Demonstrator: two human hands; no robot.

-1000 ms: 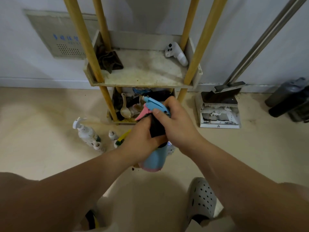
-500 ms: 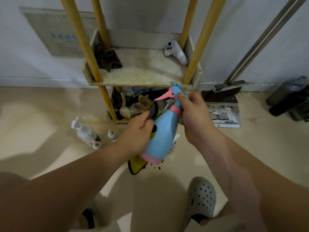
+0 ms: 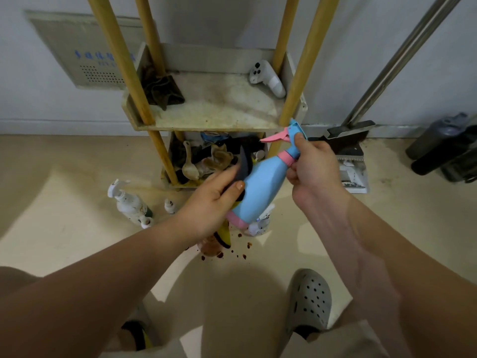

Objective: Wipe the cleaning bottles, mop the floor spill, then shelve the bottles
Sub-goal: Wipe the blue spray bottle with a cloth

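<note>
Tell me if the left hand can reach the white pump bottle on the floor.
Probably yes: the white pump bottle sits on bare floor with nothing between, though the left hand grips a dark cloth.

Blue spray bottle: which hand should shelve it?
Probably right: the right hand grips the blue spray bottle by its neck, near the shelf; the left hand holds the dark cloth.

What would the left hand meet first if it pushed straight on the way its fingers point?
The blue spray bottle: the left hand holds a dark cloth against its side, so only the cloth lies between. Behind it, probably the lower shelf clutter, though depth is unclear.
</note>
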